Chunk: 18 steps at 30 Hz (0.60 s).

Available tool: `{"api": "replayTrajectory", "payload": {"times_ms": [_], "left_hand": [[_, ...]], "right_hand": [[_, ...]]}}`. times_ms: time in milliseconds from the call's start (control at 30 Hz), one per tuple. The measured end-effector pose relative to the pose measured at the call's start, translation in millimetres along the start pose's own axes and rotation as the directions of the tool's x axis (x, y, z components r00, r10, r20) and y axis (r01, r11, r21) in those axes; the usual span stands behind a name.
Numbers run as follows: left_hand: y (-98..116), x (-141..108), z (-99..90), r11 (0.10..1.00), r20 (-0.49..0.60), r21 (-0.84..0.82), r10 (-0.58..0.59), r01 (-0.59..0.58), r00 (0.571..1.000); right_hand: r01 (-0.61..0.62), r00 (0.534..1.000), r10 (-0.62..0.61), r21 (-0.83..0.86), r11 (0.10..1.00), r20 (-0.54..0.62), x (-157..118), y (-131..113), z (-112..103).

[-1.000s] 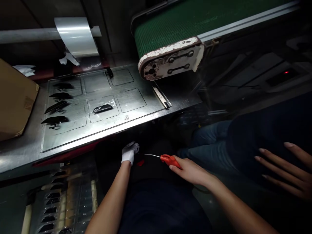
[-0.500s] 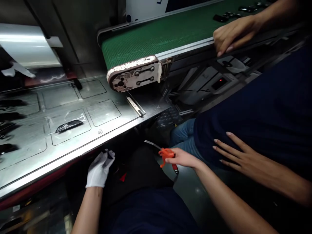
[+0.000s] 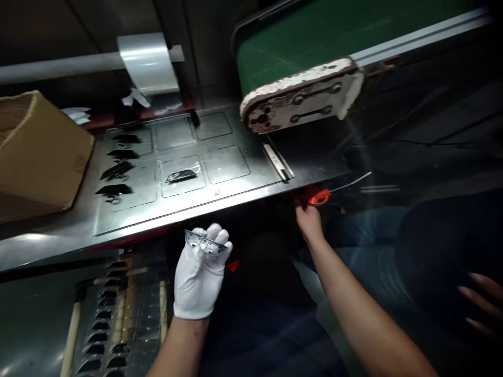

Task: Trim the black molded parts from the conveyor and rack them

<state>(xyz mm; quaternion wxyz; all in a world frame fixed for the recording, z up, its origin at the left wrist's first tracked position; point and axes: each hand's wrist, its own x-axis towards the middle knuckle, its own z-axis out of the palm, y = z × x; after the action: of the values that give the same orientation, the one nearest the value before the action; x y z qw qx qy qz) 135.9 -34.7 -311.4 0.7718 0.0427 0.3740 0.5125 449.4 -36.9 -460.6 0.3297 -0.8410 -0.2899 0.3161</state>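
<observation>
In its white glove, my left hand [image 3: 199, 285] grips a small trapezoid plastic part [image 3: 207, 244], its moulded inner side turned up, in front of the metal table [image 3: 188, 213]. My bare right hand [image 3: 309, 221] is closed at an orange air blow gun [image 3: 319, 197] just below the table's front edge. The gun's thin nozzle points right; its handle and some of my fingers are lost in shadow. On the tabletop, one black part [image 3: 181, 176] lies on clear film, and several more black parts [image 3: 118, 168] form a column to its left.
A cardboard box [image 3: 47, 162] stands at the left. Behind the table hangs a roll of clear film [image 3: 148, 63]. A green conveyor [image 3: 291, 47] overhangs the right end, near a cutter [image 3: 275, 162]. Below left is a rack of parts [image 3: 100, 325]. A co-worker's hand [image 3: 485, 303] shows at right.
My view has swung left. The right hand has carried the blow gun up to the table edge and its nozzle now points right. My left hand has turned the part into view.
</observation>
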Motion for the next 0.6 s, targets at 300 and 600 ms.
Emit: {"api": "replayTrajectory", "payload": {"times_ms": [300,600], "left_hand": [[10,10,5.5,0.980,0.004,0.087,0.181,-0.180,0.984],[24,17,-12.4,0.873,-0.048,0.371,0.358,-0.316,0.933]], "right_hand": [[0.678,0.457,-0.781,0.402,0.616,0.427,-130,-185,10],[0.778,0.140,-0.697,0.357,0.517,0.704,-110,-228,36]]}}
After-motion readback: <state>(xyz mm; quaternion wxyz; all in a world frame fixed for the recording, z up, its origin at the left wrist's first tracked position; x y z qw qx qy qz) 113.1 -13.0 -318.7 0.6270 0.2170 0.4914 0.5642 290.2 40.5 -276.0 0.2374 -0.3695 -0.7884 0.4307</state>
